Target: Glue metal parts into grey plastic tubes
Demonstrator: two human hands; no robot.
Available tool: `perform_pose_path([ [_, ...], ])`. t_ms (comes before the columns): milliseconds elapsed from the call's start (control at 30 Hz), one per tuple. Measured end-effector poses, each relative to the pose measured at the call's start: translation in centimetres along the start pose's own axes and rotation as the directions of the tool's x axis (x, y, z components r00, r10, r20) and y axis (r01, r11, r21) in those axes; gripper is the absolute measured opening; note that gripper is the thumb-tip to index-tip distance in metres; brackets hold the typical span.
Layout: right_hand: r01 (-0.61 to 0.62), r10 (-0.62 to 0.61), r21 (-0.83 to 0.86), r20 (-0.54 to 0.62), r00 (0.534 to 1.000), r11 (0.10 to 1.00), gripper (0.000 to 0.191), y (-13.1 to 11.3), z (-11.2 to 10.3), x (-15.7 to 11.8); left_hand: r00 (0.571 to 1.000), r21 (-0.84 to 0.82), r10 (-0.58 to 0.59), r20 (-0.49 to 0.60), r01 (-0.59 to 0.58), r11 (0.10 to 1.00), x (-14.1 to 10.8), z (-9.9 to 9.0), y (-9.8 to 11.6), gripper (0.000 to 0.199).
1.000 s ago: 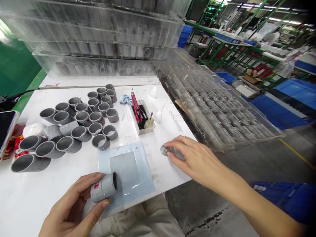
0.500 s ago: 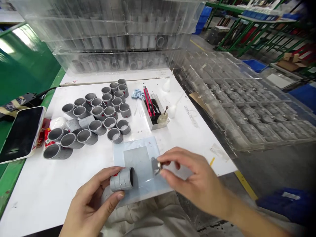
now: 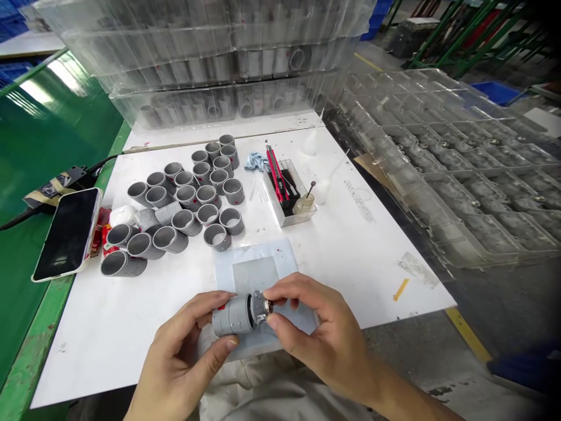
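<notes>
My left hand (image 3: 188,345) grips a grey cylindrical sleeve (image 3: 232,316) lying sideways, with a small red mark on it and its open end facing right. Between the thumb and fingers of my right hand (image 3: 313,333) is a small metal part (image 3: 259,307) with a round grey flange and a shiny stub. Its flange sits right at the sleeve's open end; whether any of it is inside I cannot tell. Both are held above a light blue sheet (image 3: 223,266) with a grey square pad (image 3: 254,275) on it. Several more grey sleeves (image 3: 188,197) stand or lie at the left.
A clear box (image 3: 298,219) holds a red cutter (image 3: 276,172) and a small jar (image 3: 304,203). White dropper bottles (image 3: 322,190) stand beside it. Stacked clear trays (image 3: 184,99) rise behind; more trays (image 3: 464,158) lie at the right. A phone (image 3: 68,234) rests on the left edge.
My right hand has brought the metal part leftward to the sleeve's open end. The left hand still grips the sleeve. The whole view has shifted slightly.
</notes>
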State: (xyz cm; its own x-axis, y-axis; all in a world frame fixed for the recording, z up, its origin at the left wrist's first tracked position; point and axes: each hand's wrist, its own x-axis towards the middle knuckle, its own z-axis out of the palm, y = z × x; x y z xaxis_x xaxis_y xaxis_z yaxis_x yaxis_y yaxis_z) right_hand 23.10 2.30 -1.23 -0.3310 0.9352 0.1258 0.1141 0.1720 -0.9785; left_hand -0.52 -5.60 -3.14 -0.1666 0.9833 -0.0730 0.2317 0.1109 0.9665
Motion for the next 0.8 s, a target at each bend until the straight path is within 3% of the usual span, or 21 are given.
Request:
perform_pose_path([
  [433, -0.034, 0.034, -0.001, 0.039, 0.999, 0.999, 0.015, -0.2, 0.1, 0.0, 0.995, 0.055, 0.087, 0.053, -0.09, 0.994, 0.1, -0.4, -0.4, 0.039],
  [800, -0.05, 0.049, 0.012, 0.055, 0.997, 0.999, 0.015, -0.2, 0.1, -0.1, 0.999, -0.022, -0.033, -0.02, 0.032, 0.999, -0.1, 0.6, 0.6, 0.028],
])
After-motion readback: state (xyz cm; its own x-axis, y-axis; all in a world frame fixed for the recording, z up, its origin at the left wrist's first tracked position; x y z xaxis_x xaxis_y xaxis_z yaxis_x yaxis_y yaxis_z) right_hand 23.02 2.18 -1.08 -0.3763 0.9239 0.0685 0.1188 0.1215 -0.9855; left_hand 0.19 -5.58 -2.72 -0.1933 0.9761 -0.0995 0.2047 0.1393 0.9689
